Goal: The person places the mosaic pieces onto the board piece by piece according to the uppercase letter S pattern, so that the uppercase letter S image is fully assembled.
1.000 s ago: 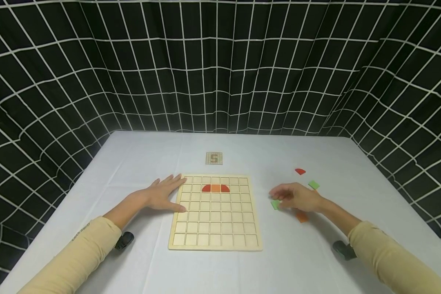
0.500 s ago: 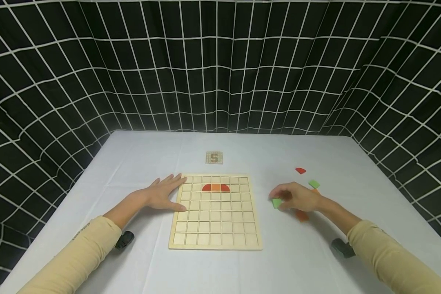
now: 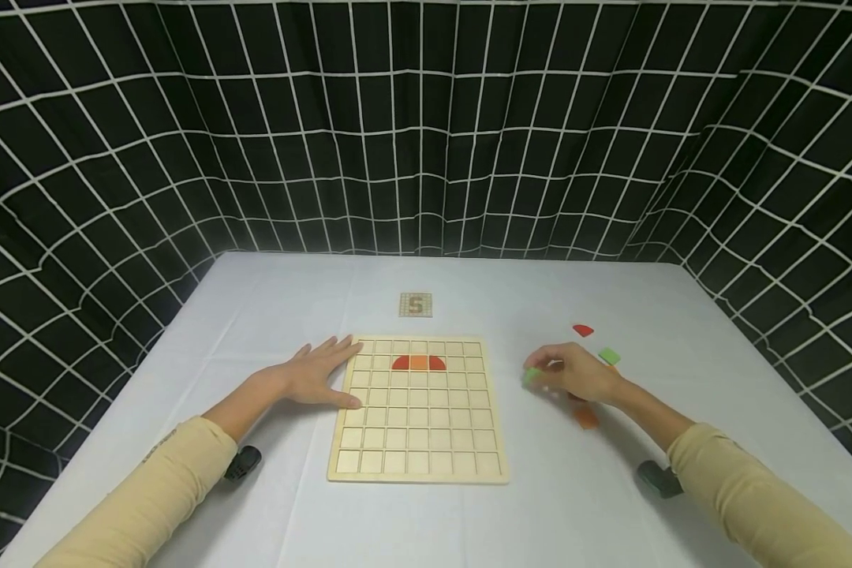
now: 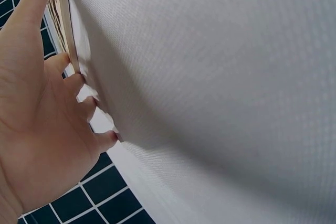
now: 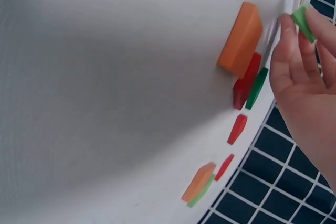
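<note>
1. The right hand (image 3: 571, 372), right of centre in the head view, pinches a green piece (image 3: 531, 375) between thumb and fingertips, the gap no wider than the piece.
2. Compared with half a second ago, the green piece has risen slightly in the frame and tipped; it now looks clear of the surface (image 3: 291, 505).
3. For the work, the pick-up seems done but the placing is not: the piece is right of the board (image 3: 417, 462), apart from it.
4. The left hand (image 3: 315, 377) has not moved; fingers spread, holding nothing, it rests at the board's left edge, perhaps steadying it.
5. The board's second row from the top carries red, orange, red inlays (image 3: 419, 363).
6. Loose pieces (image 3: 610, 356) lie scattered at right; a small card (image 3: 415, 305) lies above the board.
</note>
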Motion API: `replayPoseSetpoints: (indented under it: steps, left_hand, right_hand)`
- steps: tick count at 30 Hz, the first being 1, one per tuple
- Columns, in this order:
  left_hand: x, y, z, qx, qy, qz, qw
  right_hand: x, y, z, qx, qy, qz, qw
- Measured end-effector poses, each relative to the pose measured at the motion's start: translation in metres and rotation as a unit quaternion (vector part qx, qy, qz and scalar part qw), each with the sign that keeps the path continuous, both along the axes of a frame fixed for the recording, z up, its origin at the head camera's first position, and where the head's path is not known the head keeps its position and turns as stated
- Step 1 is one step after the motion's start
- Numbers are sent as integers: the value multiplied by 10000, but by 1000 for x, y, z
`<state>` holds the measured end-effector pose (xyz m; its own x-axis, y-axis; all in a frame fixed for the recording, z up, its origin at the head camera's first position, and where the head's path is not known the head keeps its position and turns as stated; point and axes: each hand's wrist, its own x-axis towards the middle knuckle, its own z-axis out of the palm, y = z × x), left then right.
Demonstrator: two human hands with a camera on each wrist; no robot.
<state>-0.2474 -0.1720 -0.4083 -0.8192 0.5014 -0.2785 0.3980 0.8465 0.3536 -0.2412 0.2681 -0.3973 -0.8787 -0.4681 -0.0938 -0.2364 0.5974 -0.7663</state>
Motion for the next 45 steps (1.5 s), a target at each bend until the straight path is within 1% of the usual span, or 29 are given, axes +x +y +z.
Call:
replayPoseSetpoints:
  steps: [2, 5, 7, 10, 14, 23, 28, 35, 42, 45]
  left_hand:
    - [0, 0, 0, -7, 8, 0, 10000]
    - [0, 0, -1, -4, 15, -9, 10000]
    - [0, 0, -1, 1, 23, -12, 10000]
    - [0, 0, -1, 9, 37, -8, 10000]
    - [0, 0, -1, 10, 31, 9, 10000]
    - [0, 0, 0, -21, 11, 57, 10000]
    - [0, 1, -1, -21, 18, 46, 10000]
    - [0, 0, -1, 15, 16, 26, 10000]
    - [-1, 0, -2, -58, 43, 10, 10000]
    - [-1, 0, -1, -84, 47, 11, 10000]
  right_hand:
    - [0, -3, 2, -128, -106, -61, 9998]
    - [1, -10, 3, -235, -121, -81, 9996]
    - [1, -16, 4, -230, -19, -83, 9997]
    - [1, -25, 6, -174, -40, -249, 9995]
    - [0, -38, 9, -181, -369, -489, 9980]
    - [-2, -64, 8, -575, -895, -534, 9929]
    - [-2, -81, 8, -691, -1027, -502, 9910]
    - [-2, -110, 9, -566, -1164, -646, 9895]
    - [-1, -133, 8, -741, -1508, -824, 9823]
    - [-2, -144, 10, -699, -1625, -910, 9800]
